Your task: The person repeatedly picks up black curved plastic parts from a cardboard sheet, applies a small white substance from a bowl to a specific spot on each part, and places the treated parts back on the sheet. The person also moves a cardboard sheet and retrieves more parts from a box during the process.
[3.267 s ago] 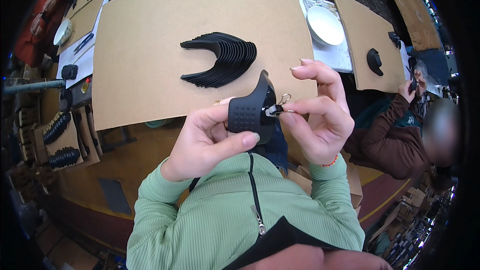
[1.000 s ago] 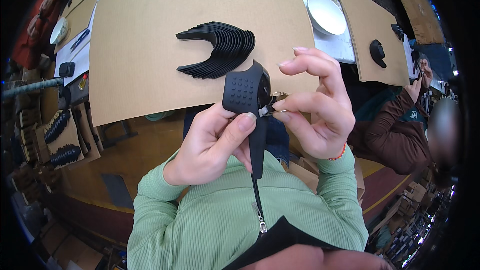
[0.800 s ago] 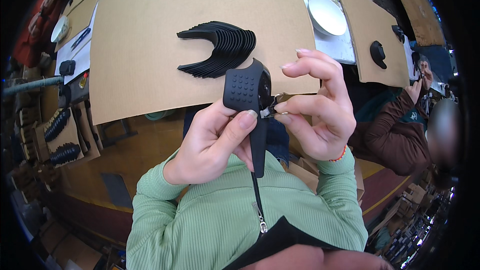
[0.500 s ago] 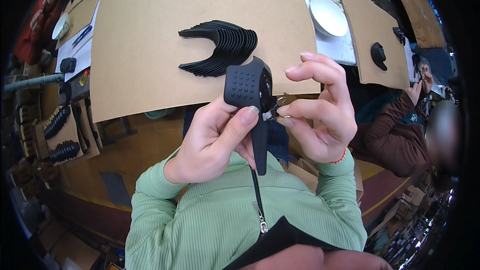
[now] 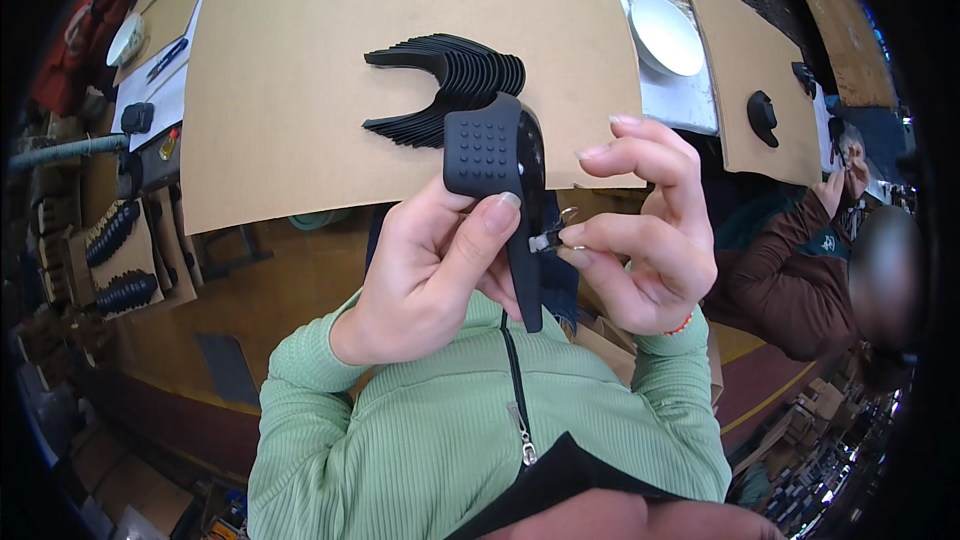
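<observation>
My left hand [image 5: 420, 275] is closed around a curved black plastic part [image 5: 482, 152], its thumb on the near face. The part has a wide upper end with rows of raised dots, a glossy inner side and a narrow lower tip. Between thumb and index finger, my right hand [image 5: 655, 250] pinches a small clip with wire loops [image 5: 567, 217]; the other fingers are raised and bent. A whitish bit [image 5: 541, 242] at the clip's front lies against the part's inner edge. Just beyond the part, a fanned row of similar black curved pieces [image 5: 470, 65] rests on a cardboard sheet [image 5: 290, 90].
A white bowl [image 5: 667, 35] stands right of the cardboard, beside another sheet [image 5: 740, 90] with a black piece [image 5: 762, 118]. A co-worker in a brown sleeve [image 5: 780, 290] sits at right. Left are another bowl [image 5: 125, 40], a pen [image 5: 167, 58] and a red-clothed person [image 5: 75, 50].
The part in my left hand has tilted slightly, its lower tip shifting right and up. The clip in my right hand has moved a little lower along the part's edge.
</observation>
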{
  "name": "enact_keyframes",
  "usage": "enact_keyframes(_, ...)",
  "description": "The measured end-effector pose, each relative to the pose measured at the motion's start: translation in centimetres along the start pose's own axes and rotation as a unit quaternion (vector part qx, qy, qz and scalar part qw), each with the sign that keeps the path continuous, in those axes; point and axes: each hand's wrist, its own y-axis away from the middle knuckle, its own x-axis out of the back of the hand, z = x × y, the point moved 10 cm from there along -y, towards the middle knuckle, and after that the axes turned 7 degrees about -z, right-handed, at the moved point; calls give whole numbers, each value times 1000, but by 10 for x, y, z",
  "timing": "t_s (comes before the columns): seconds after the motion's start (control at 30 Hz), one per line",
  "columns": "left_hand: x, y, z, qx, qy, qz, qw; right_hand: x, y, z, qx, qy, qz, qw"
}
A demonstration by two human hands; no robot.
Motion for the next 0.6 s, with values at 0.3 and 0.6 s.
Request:
enact_keyframes(0.3, 4, 1, 8, -41, -27, 19, 999, -3, 0, -4, -8, -1, -14, 1000)
enact_keyframes(0.6, 4, 0, 14, -65, -46, 27, 996, -4, 1, -6, -11, -5, -19, 1000)
